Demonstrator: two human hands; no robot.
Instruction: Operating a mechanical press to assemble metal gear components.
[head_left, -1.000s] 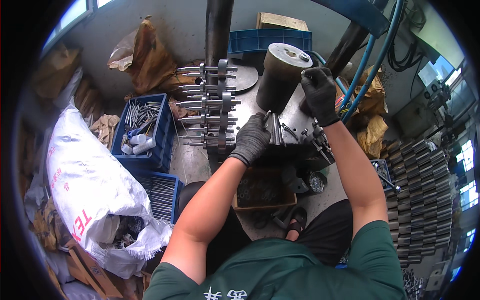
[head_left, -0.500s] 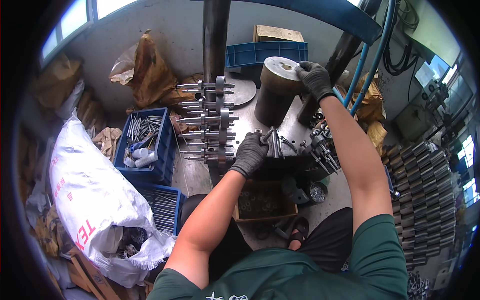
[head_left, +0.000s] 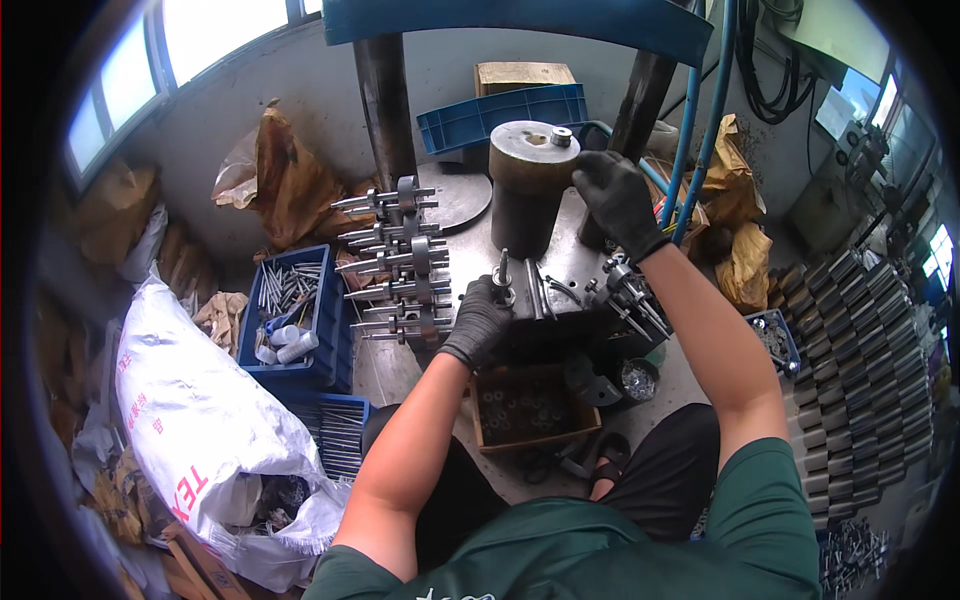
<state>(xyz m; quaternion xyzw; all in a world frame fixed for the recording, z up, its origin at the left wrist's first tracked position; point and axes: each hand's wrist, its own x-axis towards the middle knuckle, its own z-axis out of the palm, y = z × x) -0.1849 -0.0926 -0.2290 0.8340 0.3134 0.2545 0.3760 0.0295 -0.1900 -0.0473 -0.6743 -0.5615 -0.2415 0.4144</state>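
Observation:
Low at the table's front edge, my gloved left hand (head_left: 478, 322) is closed around a short metal shaft (head_left: 504, 268), held upright with its tip above the fingers and a ring-like collar at its base. My gloved right hand (head_left: 618, 203) hovers just right of a thick metal cylinder (head_left: 527, 215), fingers bent but apart, with nothing visible in them. On the cylinder's round top, beside its central hole, sits a small shiny grooved metal ring (head_left: 562, 136). Metal rods (head_left: 537, 292) lie on the steel table (head_left: 572, 256) right of my left hand.
Shaft assemblies with round discs (head_left: 408, 258) line the table's left side; more metal parts (head_left: 632, 297) stand at its right. A blue crate (head_left: 338, 335) of rods is at left, beside a white sack (head_left: 200, 400). A box of rings (head_left: 535, 437) sits below. Blue hoses (head_left: 711, 140) hang right.
My right hand has drawn back from the cylinder's top, where the small ring now shows. My left hand now holds the shaft upright. The whole view has shifted slightly.

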